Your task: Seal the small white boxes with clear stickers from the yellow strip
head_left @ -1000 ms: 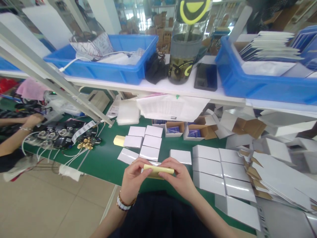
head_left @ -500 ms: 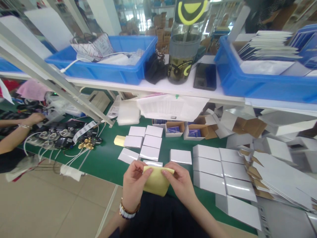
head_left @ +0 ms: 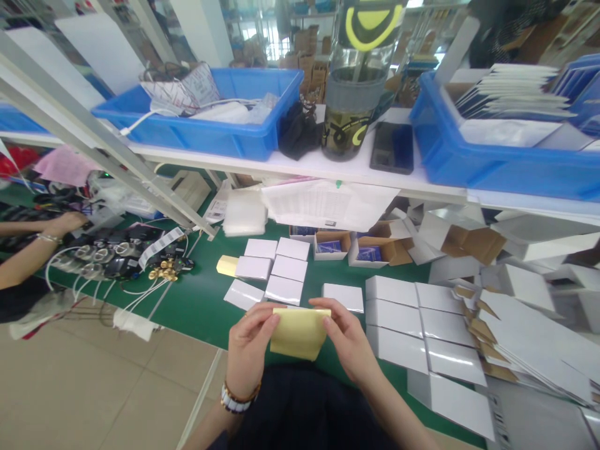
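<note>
Right now I see the left hand (head_left: 250, 350) and the right hand (head_left: 349, 340) each pinching a top corner of the yellow sheet (head_left: 299, 333), thumb and fingers closed on it. The sheet hangs between them at the near edge of the green table (head_left: 197, 306). Just beyond lie small white cards (head_left: 281, 275) in rows, with flat white boxes (head_left: 422, 325) to the right. Far left, a co-worker's hand (head_left: 65, 222) rests among cables.
</note>
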Demonstrator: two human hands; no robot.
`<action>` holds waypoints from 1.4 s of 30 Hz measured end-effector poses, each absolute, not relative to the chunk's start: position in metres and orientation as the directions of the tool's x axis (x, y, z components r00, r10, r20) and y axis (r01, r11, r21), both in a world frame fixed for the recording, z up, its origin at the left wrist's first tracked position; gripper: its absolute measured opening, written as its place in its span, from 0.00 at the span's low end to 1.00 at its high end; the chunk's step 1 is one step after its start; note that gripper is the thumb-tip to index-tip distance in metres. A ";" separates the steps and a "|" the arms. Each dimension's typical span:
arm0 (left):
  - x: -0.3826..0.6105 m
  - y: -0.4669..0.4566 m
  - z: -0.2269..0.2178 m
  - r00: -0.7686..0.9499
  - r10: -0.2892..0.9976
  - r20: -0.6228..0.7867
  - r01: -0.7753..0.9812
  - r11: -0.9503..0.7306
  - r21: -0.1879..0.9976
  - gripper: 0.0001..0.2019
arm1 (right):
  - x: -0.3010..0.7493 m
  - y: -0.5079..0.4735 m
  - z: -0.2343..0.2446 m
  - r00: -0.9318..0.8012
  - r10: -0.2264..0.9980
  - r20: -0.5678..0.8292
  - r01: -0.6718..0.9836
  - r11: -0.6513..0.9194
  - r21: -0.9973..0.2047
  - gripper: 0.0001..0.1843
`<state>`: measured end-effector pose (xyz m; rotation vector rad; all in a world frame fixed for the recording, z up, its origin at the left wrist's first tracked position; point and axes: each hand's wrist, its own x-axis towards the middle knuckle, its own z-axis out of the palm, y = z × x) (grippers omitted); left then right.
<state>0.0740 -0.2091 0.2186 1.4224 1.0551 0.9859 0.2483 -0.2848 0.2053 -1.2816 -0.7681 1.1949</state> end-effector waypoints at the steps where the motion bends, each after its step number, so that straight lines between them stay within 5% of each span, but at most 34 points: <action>1: 0.073 -0.208 0.218 0.271 0.962 0.046 0.089 -0.072 0.993 0.06 | 0.248 -0.286 0.204 0.299 0.935 -0.191 -0.233 -0.122 -0.965 0.17; 6: 0.070 -0.206 0.217 0.265 0.955 0.133 0.025 -0.145 0.989 0.04 | 0.242 -0.287 0.202 0.493 0.841 -0.223 -0.320 -0.064 -0.945 0.18; 15: 0.071 -0.202 0.227 0.559 0.825 0.086 0.176 -0.220 0.960 0.16 | 0.238 -0.292 0.210 0.407 0.902 -0.142 -0.193 -0.067 -0.979 0.11; 26: 0.065 -0.186 0.235 0.609 0.724 0.324 0.297 -0.587 0.753 0.23 | 0.238 -0.295 0.214 0.175 0.932 -0.318 -0.533 -0.182 -0.826 0.15; 31: 0.066 -0.182 0.240 0.753 0.612 0.242 0.154 -0.520 0.840 0.31 | 0.238 -0.295 0.222 0.110 0.945 -0.306 -0.602 -0.182 -0.778 0.15; 35: 0.065 -0.184 0.234 0.663 0.670 0.334 0.105 -0.525 0.844 0.25 | 0.240 -0.294 0.229 0.117 0.937 -0.330 -0.698 -0.159 -0.698 0.28; 39: 0.064 -0.188 0.232 0.550 0.752 0.363 0.028 -0.451 0.892 0.13 | 0.242 -0.297 0.229 0.073 0.917 -0.393 -0.730 -0.220 -0.647 0.23; 42: 0.065 -0.190 0.241 0.463 0.800 0.383 0.033 -0.447 0.894 0.26 | 0.242 -0.299 0.227 0.059 0.903 -0.426 -0.738 -0.248 -0.628 0.18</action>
